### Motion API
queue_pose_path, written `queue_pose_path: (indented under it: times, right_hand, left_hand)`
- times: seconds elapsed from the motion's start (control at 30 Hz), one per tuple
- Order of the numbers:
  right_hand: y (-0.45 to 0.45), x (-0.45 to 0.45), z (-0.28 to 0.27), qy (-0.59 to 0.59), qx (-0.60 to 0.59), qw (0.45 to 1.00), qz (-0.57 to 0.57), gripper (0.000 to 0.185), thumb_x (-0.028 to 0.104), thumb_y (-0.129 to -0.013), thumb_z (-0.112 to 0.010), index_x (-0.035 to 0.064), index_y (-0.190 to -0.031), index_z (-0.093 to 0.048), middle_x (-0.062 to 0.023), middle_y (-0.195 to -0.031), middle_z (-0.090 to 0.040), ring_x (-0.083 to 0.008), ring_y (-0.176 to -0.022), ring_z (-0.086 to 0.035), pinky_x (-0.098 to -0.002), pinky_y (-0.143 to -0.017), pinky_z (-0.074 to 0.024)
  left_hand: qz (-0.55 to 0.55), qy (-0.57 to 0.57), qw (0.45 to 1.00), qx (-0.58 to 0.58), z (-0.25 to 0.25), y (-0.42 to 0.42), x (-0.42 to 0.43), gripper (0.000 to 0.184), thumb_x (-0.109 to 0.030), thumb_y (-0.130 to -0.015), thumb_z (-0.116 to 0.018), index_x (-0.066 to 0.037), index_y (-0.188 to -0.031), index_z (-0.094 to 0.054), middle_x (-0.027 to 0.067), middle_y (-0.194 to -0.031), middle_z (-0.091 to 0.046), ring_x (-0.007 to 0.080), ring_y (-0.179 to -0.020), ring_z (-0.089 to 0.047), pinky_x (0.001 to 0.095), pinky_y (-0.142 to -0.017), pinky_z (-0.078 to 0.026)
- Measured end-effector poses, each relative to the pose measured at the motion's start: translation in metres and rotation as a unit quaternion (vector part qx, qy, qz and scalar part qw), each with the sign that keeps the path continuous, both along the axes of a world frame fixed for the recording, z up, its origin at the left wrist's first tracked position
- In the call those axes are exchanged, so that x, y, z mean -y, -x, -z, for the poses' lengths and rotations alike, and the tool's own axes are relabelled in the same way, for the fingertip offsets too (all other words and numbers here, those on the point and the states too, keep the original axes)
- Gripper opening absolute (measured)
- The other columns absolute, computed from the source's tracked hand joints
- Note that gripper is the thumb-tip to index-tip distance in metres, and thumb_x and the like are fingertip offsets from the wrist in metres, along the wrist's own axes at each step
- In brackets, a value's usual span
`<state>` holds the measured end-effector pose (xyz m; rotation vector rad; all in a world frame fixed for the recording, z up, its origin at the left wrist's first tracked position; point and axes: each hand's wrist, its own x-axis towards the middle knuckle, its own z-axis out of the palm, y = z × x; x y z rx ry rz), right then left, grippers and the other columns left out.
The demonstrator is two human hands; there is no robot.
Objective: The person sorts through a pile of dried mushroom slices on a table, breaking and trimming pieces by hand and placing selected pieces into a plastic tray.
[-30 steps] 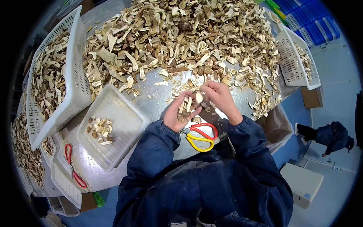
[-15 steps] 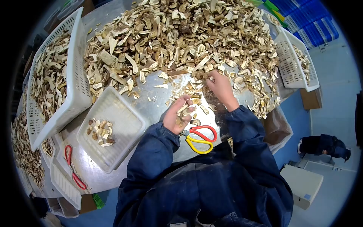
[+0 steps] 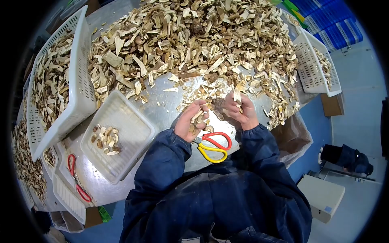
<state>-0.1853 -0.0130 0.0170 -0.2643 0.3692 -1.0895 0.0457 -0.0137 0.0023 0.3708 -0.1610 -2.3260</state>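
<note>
Cupped around several dried mushroom slices, my left hand [image 3: 190, 121] is over the steel table near its front. My right hand [image 3: 242, 110] is raised beside it, fingers closed on a pale dried mushroom slice [image 3: 237, 95] that sticks up from the grip. Scissors [image 3: 214, 146] with one red and one yellow handle lie just below my left hand, blades partly hidden under it. Beyond both hands spreads a large heap of dried mushroom slices [image 3: 194, 44]. Small crumbs and slices lie on the metal between the hands and the heap.
A shallow white tray [image 3: 139, 156] holding a few slices sits at left, with red-handled scissors [image 3: 77, 178] beside it. White perforated baskets of slices stand at left [image 3: 83, 81] and right [image 3: 304, 60]. A lined bin [image 3: 293, 139] is below right. Another person [image 3: 348, 158] bends over at far right.
My right hand has drawn back from the heap's edge toward me and turned, now showing a pale slice in its fingers. My left hand stays nearly in place.
</note>
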Motion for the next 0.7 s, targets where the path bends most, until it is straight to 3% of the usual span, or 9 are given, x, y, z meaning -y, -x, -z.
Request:
queue_pose_path:
  times: [0.13, 0.27, 0.33, 0.37, 0.47, 0.6, 0.7]
  right_hand:
    - [0.0, -0.002, -0.004, 0.001, -0.097, 0.993, -0.065, 0.023, 0.017, -0.088, -0.055, -0.0028, -0.099, -0.052, -0.0034, -0.072, -0.045, -0.0068, -0.052, -0.039, -0.0158, -0.038, -0.0295]
    - [-0.029, -0.011, -0.03, -0.097, -0.215, 0.959, -0.16, 0.022, 0.015, -0.093, -0.051, -0.0049, -0.101, -0.055, -0.0018, -0.066, -0.049, -0.0031, -0.044, -0.035, -0.015, -0.035, -0.024]
    - [-0.033, -0.012, -0.023, -0.097, -0.195, 0.957, -0.193, 0.024, 0.019, -0.093, -0.052, -0.0039, -0.098, -0.056, -0.0005, -0.065, -0.051, -0.0027, -0.044, -0.035, -0.0151, -0.036, -0.0233]
    - [-0.035, -0.012, -0.024, -0.101, -0.208, 0.954, -0.19, 0.024, 0.02, -0.093, -0.052, -0.0031, -0.097, -0.057, -0.0001, -0.064, -0.051, -0.003, -0.043, -0.035, -0.0157, -0.036, -0.0236]
    - [-0.043, -0.017, -0.039, -0.089, -0.306, 0.94, -0.123, 0.023, 0.022, -0.094, -0.052, -0.0006, -0.095, -0.057, 0.0014, -0.061, -0.049, -0.0038, -0.043, -0.036, -0.0177, -0.037, -0.0257]
    - [-0.04, -0.021, -0.037, 0.019, -0.429, 0.901, -0.06, 0.022, 0.023, -0.092, -0.054, 0.0014, -0.094, -0.059, 0.0031, -0.058, -0.048, -0.0037, -0.046, -0.039, -0.019, -0.041, -0.0291]
    - [-0.044, -0.025, -0.048, 0.053, -0.566, 0.82, -0.073, 0.019, 0.019, -0.087, -0.057, 0.0007, -0.089, -0.061, 0.0032, -0.059, -0.051, -0.0025, -0.052, -0.043, -0.0188, -0.046, -0.0327]
  left_hand:
    - [0.006, 0.062, 0.994, 0.09, -0.009, 0.002, -0.001, 0.031, -0.02, -0.093, -0.052, -0.007, -0.121, -0.048, 0.0027, -0.094, -0.052, 0.0101, -0.081, -0.051, 0.0164, -0.05, -0.038]
    - [0.017, 0.146, 0.967, 0.206, -0.016, 0.006, -0.003, 0.03, -0.018, -0.09, -0.057, -0.008, -0.118, -0.052, -0.0014, -0.084, -0.055, 0.0065, -0.075, -0.052, 0.0158, -0.051, -0.036]
    - [0.016, 0.16, 0.96, 0.229, -0.012, 0.007, -0.004, 0.024, -0.017, -0.09, -0.057, -0.009, -0.113, -0.055, -0.0026, -0.082, -0.056, 0.006, -0.073, -0.053, 0.0162, -0.051, -0.037]
    - [0.01, 0.178, 0.954, 0.241, -0.009, 0.006, -0.004, 0.014, -0.015, -0.09, -0.058, -0.009, -0.102, -0.056, -0.0037, -0.081, -0.056, 0.0054, -0.072, -0.053, 0.017, -0.053, -0.038]
    - [-0.008, 0.186, 0.944, 0.273, -0.006, 0.007, -0.005, 0.008, -0.015, -0.09, -0.058, -0.01, -0.095, -0.055, -0.0032, -0.081, -0.056, 0.0051, -0.072, -0.053, 0.018, -0.053, -0.038]
    - [-0.045, 0.177, 0.931, 0.317, -0.009, 0.009, -0.005, 0.008, -0.015, -0.089, -0.058, -0.01, -0.092, -0.054, -0.0026, -0.079, -0.056, 0.0053, -0.071, -0.053, 0.0187, -0.054, -0.038]
    - [-0.049, 0.236, 0.912, 0.332, -0.006, 0.01, -0.005, 0.007, -0.014, -0.088, -0.059, -0.008, -0.091, -0.055, -0.0018, -0.078, -0.056, 0.0055, -0.071, -0.054, 0.0191, -0.056, -0.039]
